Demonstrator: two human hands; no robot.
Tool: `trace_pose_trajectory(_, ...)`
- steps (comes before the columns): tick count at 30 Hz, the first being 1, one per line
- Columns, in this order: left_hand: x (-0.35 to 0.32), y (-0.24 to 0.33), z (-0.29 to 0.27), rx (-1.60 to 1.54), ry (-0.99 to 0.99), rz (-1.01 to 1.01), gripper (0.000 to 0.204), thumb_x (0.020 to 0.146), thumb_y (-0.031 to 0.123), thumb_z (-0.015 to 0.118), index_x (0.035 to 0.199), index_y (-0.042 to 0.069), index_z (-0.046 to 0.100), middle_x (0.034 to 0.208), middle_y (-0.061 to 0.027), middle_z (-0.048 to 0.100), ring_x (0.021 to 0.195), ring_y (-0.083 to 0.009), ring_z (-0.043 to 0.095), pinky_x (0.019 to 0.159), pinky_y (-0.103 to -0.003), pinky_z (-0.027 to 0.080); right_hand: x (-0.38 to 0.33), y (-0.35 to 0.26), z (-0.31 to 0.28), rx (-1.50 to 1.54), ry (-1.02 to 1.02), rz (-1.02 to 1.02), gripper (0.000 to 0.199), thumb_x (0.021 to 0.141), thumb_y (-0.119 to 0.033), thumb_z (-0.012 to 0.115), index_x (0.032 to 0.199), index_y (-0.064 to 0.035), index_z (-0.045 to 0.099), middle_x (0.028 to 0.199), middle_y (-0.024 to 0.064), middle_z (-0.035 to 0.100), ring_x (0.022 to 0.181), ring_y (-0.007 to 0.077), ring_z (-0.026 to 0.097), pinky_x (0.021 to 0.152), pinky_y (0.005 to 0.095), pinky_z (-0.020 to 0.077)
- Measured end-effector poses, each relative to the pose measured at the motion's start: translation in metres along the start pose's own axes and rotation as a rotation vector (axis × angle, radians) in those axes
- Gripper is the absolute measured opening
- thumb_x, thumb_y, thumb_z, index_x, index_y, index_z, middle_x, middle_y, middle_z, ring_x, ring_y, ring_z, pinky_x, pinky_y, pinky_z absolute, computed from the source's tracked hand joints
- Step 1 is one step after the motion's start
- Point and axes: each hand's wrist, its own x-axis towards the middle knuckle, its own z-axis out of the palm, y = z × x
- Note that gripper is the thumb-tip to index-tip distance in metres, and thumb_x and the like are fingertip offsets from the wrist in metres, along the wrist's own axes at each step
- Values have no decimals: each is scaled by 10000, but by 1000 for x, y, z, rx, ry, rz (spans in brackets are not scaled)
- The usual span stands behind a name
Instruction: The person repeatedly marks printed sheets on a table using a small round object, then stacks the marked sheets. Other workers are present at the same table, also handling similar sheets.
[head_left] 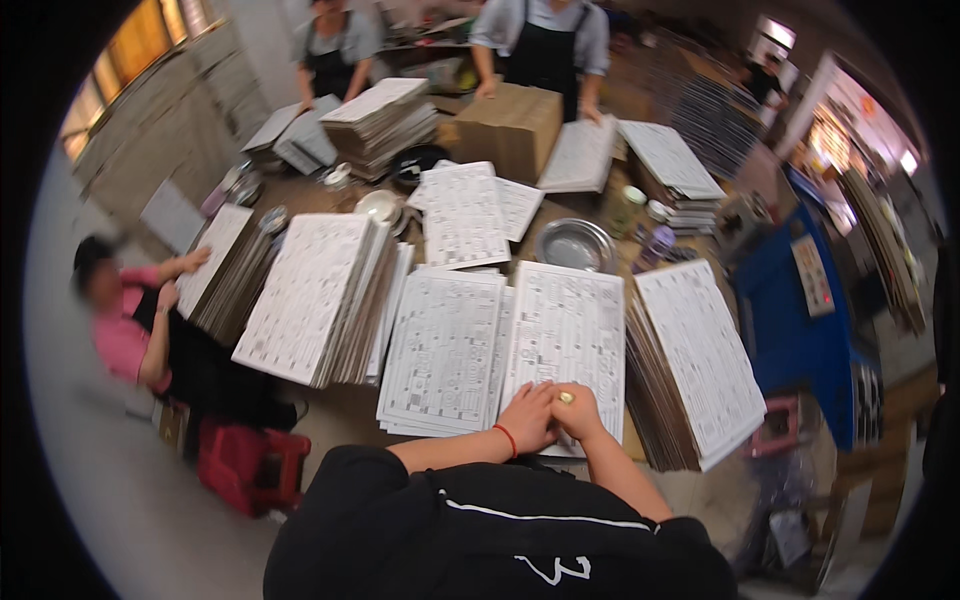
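Note:
My left hand [527, 419], with a red cord at its wrist, and my right hand [577, 411] meet over the near part of a white printed sheet [568, 318]. The fingers of both hands are curled and pressed together; what they hold, if anything, is too small or hidden to make out. A small gold-coloured spot, perhaps a ring, shows on the right hand. Left of this sheet lies a stack of similar printed sheets [440, 345]. To the right leans a tall stack of printed boards [700, 355] with brown edges.
Farther left stand more board stacks [300, 290]. A round metal bowl [574, 246], loose sheets [465, 210] and a cardboard box [510, 128] lie beyond. A person in pink [130, 310] sits at the left; two others in aprons stand across. A red stool [250, 460] is at left.

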Motion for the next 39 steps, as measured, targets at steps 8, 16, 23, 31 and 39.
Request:
trace_pose_trajectory(8,-6,-4,2,66,34,33,572,828,303,621,1320,33,504,1395,-153,451,1387,-315,327,1150,-490,225,0,15,1,1,-11,9,132,740,-83,544,707,28,606,618,26,569,585,85,479,527,276,396)
trace_pose_trajectory(16,-8,1,-11,-6,16,12,615,763,236,654,1316,17,500,1404,-144,443,1396,-297,318,1153,-473,219,3,20,1,19,-43,57,120,703,-102,554,655,7,565,598,75,539,563,149,475,536,315,384)
trace_pose_trajectory(23,-7,-4,-1,-66,61,16,537,765,198,641,1263,18,551,1363,-141,484,1357,-297,371,1133,-484,251,2,29,-1,-33,-27,-20,139,730,-66,532,602,-13,542,562,15,519,526,88,440,490,264,351)
trace_pose_trajectory(31,-23,-88,-127,-243,773,-285,342,860,153,588,1183,45,572,908,-126,630,836,-262,601,740,-379,475,1,36,-2,-192,-52,-46,151,663,-134,596,607,2,561,584,124,523,552,234,489,543,359,389)
trace_pose_trajectory(39,-131,-232,-390,166,1323,-1013,829,792,220,657,1500,58,255,1042,-192,673,875,-311,657,821,-374,505,-17,45,28,-549,-52,-437,195,574,-183,614,526,-35,497,578,175,493,606,395,474,594,482,360)
